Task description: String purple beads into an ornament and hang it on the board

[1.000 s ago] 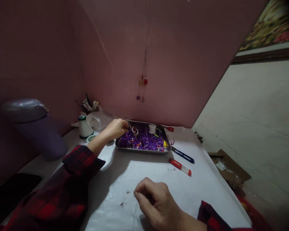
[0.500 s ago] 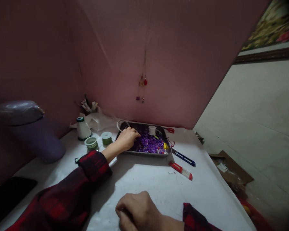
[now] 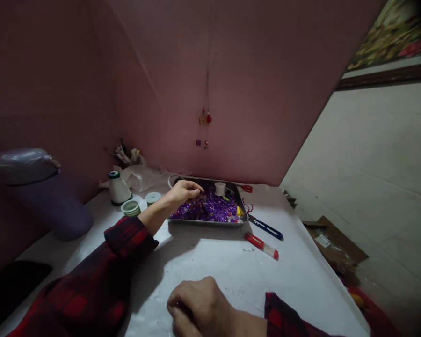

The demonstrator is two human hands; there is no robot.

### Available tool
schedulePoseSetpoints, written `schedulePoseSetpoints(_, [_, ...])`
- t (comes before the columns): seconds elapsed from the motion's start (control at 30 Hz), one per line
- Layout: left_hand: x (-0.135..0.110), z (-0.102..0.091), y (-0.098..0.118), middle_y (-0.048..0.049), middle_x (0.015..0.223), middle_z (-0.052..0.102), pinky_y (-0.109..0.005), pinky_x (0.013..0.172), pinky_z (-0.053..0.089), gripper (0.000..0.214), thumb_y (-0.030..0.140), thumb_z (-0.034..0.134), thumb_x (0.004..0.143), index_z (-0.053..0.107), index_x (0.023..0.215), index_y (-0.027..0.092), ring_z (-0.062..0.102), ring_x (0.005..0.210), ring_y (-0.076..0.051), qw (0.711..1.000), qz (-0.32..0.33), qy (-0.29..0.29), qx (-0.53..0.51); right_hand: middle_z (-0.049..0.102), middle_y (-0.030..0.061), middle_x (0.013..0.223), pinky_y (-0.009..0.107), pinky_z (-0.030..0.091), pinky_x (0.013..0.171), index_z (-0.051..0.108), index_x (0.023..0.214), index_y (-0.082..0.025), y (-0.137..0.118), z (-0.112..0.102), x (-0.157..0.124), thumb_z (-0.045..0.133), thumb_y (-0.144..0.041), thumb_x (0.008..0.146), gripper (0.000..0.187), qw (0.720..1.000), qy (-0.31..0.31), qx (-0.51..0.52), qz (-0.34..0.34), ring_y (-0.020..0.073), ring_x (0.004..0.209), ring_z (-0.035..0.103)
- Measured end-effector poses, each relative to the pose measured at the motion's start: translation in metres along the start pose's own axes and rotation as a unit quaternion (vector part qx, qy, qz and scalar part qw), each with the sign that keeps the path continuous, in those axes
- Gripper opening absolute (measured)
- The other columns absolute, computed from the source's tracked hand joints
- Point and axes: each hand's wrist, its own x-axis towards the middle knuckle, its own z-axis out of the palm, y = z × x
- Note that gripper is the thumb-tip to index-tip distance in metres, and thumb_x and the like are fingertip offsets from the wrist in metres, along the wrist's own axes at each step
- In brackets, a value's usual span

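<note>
A dark tray (image 3: 210,223) with a pale metal rim holds many small purple beads (image 3: 215,213), mixed with a few red and clear ones. Over its left part hovers my left hand (image 3: 183,193), thumb and fingertips pinched together; anything between them is too small to make out. Inside the tray stand a small white cup (image 3: 220,189) and a yellow piece (image 3: 239,211). My right hand (image 3: 203,302) rests on the white table (image 3: 224,262) near the front, curled into a fist. Whatever its fingers hold is hidden from view.
Right of the tray lie red-handled scissors (image 3: 246,188), a dark blue cutter (image 3: 266,228) and a red-ended clear tube (image 3: 262,245). To the left stand a green spool (image 3: 130,208), another spool (image 3: 152,198), a white thread cone (image 3: 119,189) and a large purple bottle (image 3: 52,201).
My left hand has lifted from the beads and its fingers now show pinched above them. The view has shifted slightly; my right hand keeps its closed pose.
</note>
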Motion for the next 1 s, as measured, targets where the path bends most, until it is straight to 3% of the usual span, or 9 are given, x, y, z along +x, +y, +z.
schedulePoseSetpoints(0.1, [-0.003,-0.001,0.003,-0.0031,0.063,0.059,-0.019,0.042,0.026,0.008,0.014,0.055,0.076,0.061,0.080,0.010,0.042,0.046,-0.005,0.989,-0.049,-0.016,-0.139,0.059,-0.0009,0.054,0.017,0.036,0.044,0.055,0.073,-0.017,0.001,0.001,0.000,0.042,-0.011,0.066,0.015,1.000,0.014,0.003,-0.011,0.0080,0.044,0.050])
schedulePoseSetpoints(0.2, [-0.003,-0.004,0.003,-0.0055,0.069,0.061,-0.017,0.041,0.029,0.008,0.009,0.056,0.076,0.061,0.082,0.009,0.046,0.049,-0.006,0.965,-0.070,-0.039,-0.248,0.058,-0.0015,0.053,0.017,0.035,0.043,0.055,0.072,-0.017,0.001,0.001,0.001,0.043,-0.011,0.066,0.015,1.000,0.022,0.005,-0.016,0.0075,0.042,0.049])
schedulePoseSetpoints(0.33, [-0.003,-0.010,0.006,-0.0059,0.070,0.060,-0.021,0.052,0.042,0.014,0.001,0.050,0.078,0.061,0.083,0.009,0.054,0.057,-0.010,0.935,-0.102,-0.028,-0.338,0.059,-0.0011,0.053,0.016,0.037,0.044,0.056,0.072,-0.016,0.001,0.000,0.002,0.044,-0.010,0.065,0.015,1.000,0.026,0.012,-0.014,0.0077,0.043,0.051])
schedulePoseSetpoints(0.43, [-0.005,-0.014,0.009,-0.0035,0.068,0.057,-0.030,0.060,0.047,0.012,0.002,0.050,0.078,0.058,0.083,0.011,0.056,0.059,-0.013,0.915,-0.104,-0.066,-0.383,0.060,-0.0006,0.053,0.016,0.037,0.044,0.056,0.072,-0.016,0.001,0.000,0.002,0.044,-0.010,0.065,0.015,0.999,0.027,0.015,-0.014,0.0077,0.043,0.051])
schedulePoseSetpoints(0.53, [-0.006,-0.016,0.011,-0.0022,0.068,0.054,-0.034,0.063,0.047,0.009,0.004,0.052,0.078,0.056,0.081,0.012,0.054,0.059,-0.013,0.895,-0.088,-0.116,-0.421,0.060,0.0003,0.053,0.016,0.038,0.045,0.057,0.071,-0.015,0.002,0.001,0.002,0.044,-0.009,0.065,0.015,0.999,0.035,0.017,-0.018,0.0079,0.043,0.051])
schedulePoseSetpoints(0.73, [-0.008,-0.015,0.012,-0.0005,0.062,0.047,-0.025,0.052,0.038,0.011,0.004,0.049,0.078,0.056,0.081,0.012,0.044,0.051,-0.010,0.868,-0.071,-0.158,-0.465,0.058,0.0002,0.052,0.016,0.036,0.043,0.057,0.070,-0.014,0.001,0.000,0.004,0.044,-0.008,0.065,0.015,0.998,0.044,0.023,-0.029,0.0072,0.041,0.048])
schedulePoseSetpoints(1.0, [-0.009,-0.013,0.011,0.0002,0.060,0.047,-0.030,0.055,0.041,0.014,0.011,0.048,0.081,0.060,0.089,0.013,0.047,0.053,-0.012,0.887,-0.055,-0.148,-0.434,0.058,0.0007,0.052,0.016,0.036,0.043,0.057,0.070,-0.014,0.001,0.000,0.004,0.044,-0.009,0.066,0.015,0.998,0.041,0.028,-0.025,0.0073,0.042,0.048])
